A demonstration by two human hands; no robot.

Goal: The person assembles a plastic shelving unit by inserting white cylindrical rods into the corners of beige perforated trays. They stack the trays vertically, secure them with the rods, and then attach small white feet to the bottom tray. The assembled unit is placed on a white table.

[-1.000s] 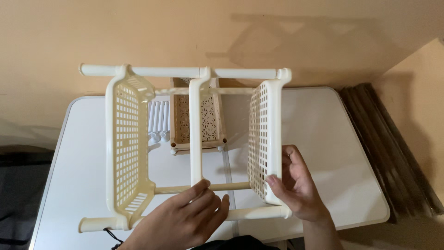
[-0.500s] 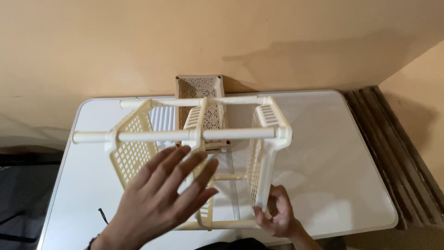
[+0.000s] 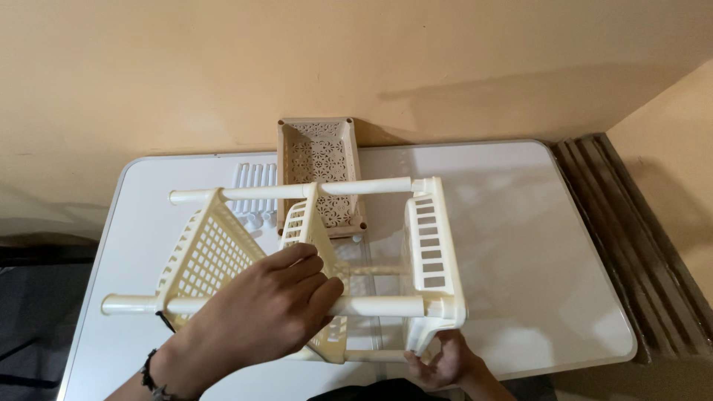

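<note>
A cream plastic rack [image 3: 431,245] with three perforated shelves and round poles lies on its side over the white table [image 3: 520,245]. My left hand [image 3: 260,315] wraps over the near upper pole, close to the middle shelf. Low at the rack's near right corner, my right hand [image 3: 442,364] grips the bottom edge of the end shelf. Behind the rack stands a separate beige perforated basket [image 3: 319,156], and a bundle of white poles [image 3: 252,189] lies beside it.
An orange wall rises straight behind the table. A dark ribbed panel [image 3: 631,238] leans along the table's right edge. A dark floor area shows at the left of the table.
The rack has tipped toward me, so its poles now run across on top. My left hand rose from the low front rail and closed on the near upper pole. My right hand dropped to the lower right corner.
</note>
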